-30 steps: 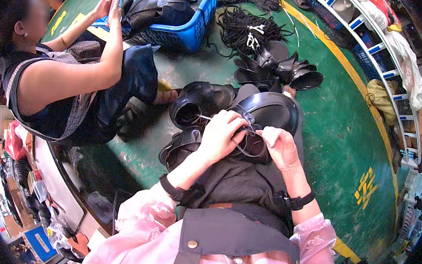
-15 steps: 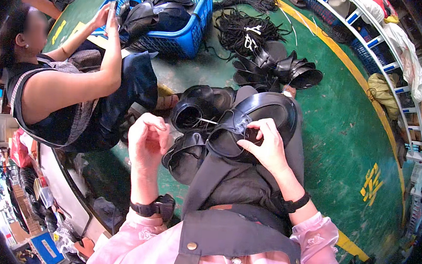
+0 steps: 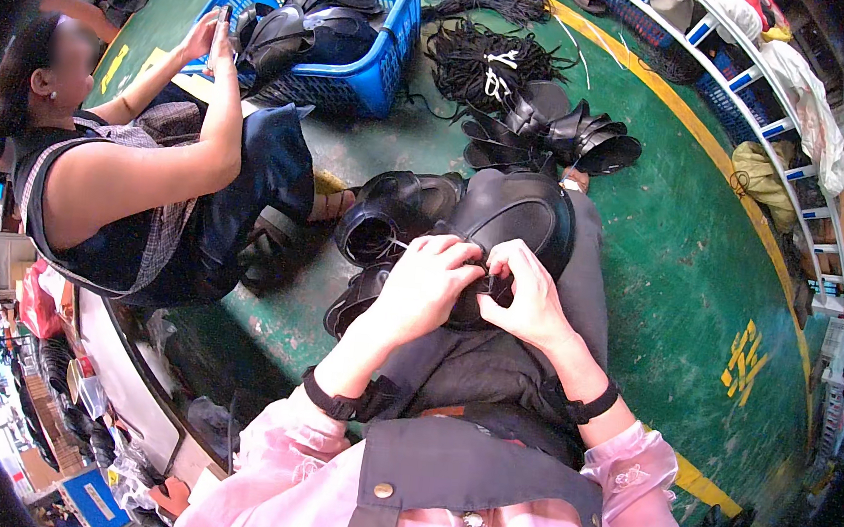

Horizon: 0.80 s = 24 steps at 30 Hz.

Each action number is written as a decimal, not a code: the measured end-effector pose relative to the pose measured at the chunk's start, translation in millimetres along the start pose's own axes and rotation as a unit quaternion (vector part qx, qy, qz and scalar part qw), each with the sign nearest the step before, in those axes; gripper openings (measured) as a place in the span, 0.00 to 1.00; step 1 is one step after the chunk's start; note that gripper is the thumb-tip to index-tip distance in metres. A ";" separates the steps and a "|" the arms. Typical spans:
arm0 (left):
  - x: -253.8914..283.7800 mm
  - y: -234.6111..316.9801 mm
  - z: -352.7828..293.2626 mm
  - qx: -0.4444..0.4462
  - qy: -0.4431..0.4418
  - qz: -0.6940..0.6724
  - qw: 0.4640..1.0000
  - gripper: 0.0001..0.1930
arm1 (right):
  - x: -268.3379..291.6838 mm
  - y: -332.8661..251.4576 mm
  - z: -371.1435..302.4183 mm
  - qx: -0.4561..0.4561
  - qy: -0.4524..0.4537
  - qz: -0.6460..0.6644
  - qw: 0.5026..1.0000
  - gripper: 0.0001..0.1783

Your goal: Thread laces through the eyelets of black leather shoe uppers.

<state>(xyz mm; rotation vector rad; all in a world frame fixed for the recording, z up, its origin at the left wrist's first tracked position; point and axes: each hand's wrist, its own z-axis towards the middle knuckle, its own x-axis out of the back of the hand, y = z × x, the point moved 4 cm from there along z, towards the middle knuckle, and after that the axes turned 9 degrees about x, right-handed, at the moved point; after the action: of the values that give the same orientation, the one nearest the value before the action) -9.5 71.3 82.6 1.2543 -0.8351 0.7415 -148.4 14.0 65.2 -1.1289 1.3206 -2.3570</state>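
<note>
A black leather shoe rests on my lap, its rounded toe pointing away from me. Both hands meet over its opening. My left hand is closed in a pinch at the lacing area, and what its fingertips hold is too small to make out. Just beside it, my right hand grips the edge of the shoe's upper between thumb and bent fingers. More black shoes lie by my left knee. A thin pale strip, perhaps a lace end, shows next to my left hand.
At left a seated person holds a phone-like object. A blue basket of black shoes stands ahead. Bundles of black laces and more black shoes lie on the green floor. A white rack curves along the right.
My left hand has moved right and forward from beside the shoe to its lacing, joining the right hand. The right hand has stayed nearly in place; the shoe has shifted slightly.
</note>
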 end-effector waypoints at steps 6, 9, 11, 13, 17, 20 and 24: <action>5.9 -8.0 -3.9 -0.014 0.038 0.064 0.997 0.08 | 5.8 0.2 -7.3 -0.078 -0.017 0.052 0.995 0.24; 15.6 -23.0 -14.9 0.073 -0.002 -0.140 0.987 0.07 | 4.0 -2.2 -9.1 -0.075 -0.036 0.065 0.994 0.25; 18.3 -25.5 -21.1 0.091 -0.021 -0.269 0.958 0.05 | 2.2 -4.9 -7.5 -0.035 -0.033 0.057 0.997 0.25; 13.6 -22.5 -32.3 0.179 -0.095 -0.493 0.846 0.03 | -0.6 -8.0 -8.1 0.007 -0.040 0.040 0.998 0.26; 41.0 -15.2 -53.1 0.228 -0.221 -0.475 0.820 0.10 | -2.2 -3.8 -6.0 0.004 -0.052 0.047 0.998 0.25; 95.1 -9.7 -70.7 0.137 -0.114 -0.554 0.813 0.09 | 0.2 1.2 -5.5 0.011 -0.046 0.044 0.998 0.23; 167.4 14.9 -92.9 -0.251 -0.211 -0.619 0.714 0.13 | 3.2 4.3 -6.6 -0.022 -0.037 0.067 0.997 0.21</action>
<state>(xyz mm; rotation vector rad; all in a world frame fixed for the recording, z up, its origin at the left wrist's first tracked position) 75.2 170.0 223.9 1.1571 -0.3153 -0.8522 -156.0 14.1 61.4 -1.0924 1.3826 -2.1821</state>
